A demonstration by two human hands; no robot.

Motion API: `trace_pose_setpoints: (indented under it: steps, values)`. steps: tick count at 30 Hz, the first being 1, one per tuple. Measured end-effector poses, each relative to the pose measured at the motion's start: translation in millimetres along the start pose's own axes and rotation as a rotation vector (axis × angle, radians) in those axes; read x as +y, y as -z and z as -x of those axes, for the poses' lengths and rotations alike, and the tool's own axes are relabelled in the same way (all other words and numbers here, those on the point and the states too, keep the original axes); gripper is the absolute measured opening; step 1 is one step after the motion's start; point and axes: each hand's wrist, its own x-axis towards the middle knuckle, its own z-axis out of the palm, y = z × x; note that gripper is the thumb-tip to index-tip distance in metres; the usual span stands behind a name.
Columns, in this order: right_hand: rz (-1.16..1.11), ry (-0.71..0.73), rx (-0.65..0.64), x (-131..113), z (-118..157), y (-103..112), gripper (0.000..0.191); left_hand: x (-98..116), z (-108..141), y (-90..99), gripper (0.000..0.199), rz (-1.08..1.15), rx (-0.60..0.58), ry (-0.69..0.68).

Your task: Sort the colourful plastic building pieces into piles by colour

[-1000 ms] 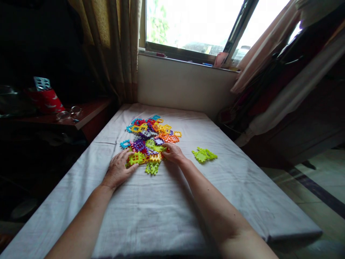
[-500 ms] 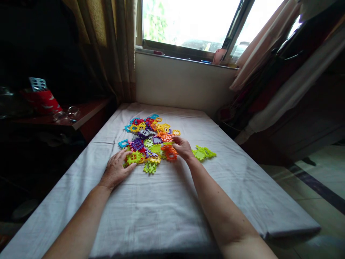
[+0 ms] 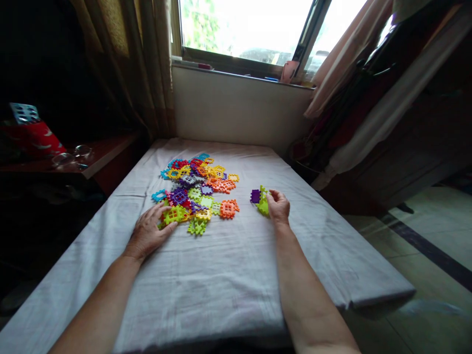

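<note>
My left hand (image 3: 150, 230) rests at the near left edge of a pile of toothed plastic building pieces (image 3: 206, 202). Its fingers and thumb are spread around a lime-green window piece (image 3: 174, 215), touching it. To the right of the pile, my right hand (image 3: 279, 205) has its fingers pinched on a lime-green building piece (image 3: 263, 202). A dark purple square piece (image 3: 255, 196) shows just left of that; whether the two are joined I cannot tell. My right hand hides part of the green. Orange pieces (image 3: 229, 209) lie at the pile's right edge.
A pale cloth (image 3: 214, 280) covers the table. On the left, a dark side table (image 3: 106, 153) bears glasses (image 3: 73, 156) and a red container (image 3: 35, 140). Clothes (image 3: 354, 128) hang at the right, and a window (image 3: 243, 29) is behind.
My right hand has moved right, from the pile to the separate green pieces. The purple piece now shows there. My left hand stays at the pile, and the view has shifted slightly.
</note>
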Motion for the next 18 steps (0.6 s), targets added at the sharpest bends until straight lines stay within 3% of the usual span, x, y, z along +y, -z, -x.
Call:
trace_pose_setpoints:
  steps: [4,6,9,14,16,18]
  values:
    - [-0.102,-0.164,0.12,0,-11,20,0.019,1,0,1.8,0.053,-0.005,-0.004,-0.007]
    - [-0.254,-0.311,0.066,-8,-9,22,0.018,2,0,2.8,0.053,-0.008,-0.003,-0.001]
    - [-0.453,-0.471,-0.127,-23,-1,21,0.02,3,0,3.8,0.054,-0.007,-0.005,0.004]
    - [-0.656,-0.396,-0.49,-34,14,11,0.03,4,0,4.5,0.054,-0.002,-0.015,0.01]
    - [-0.506,-0.318,-0.531,-32,21,0,0.031,4,0,4.3,0.053,-0.001,-0.012,0.015]
    - [-0.286,-0.21,-0.47,-30,27,-13,0.03,4,0,4.1,0.053,0.0,-0.01,0.016]
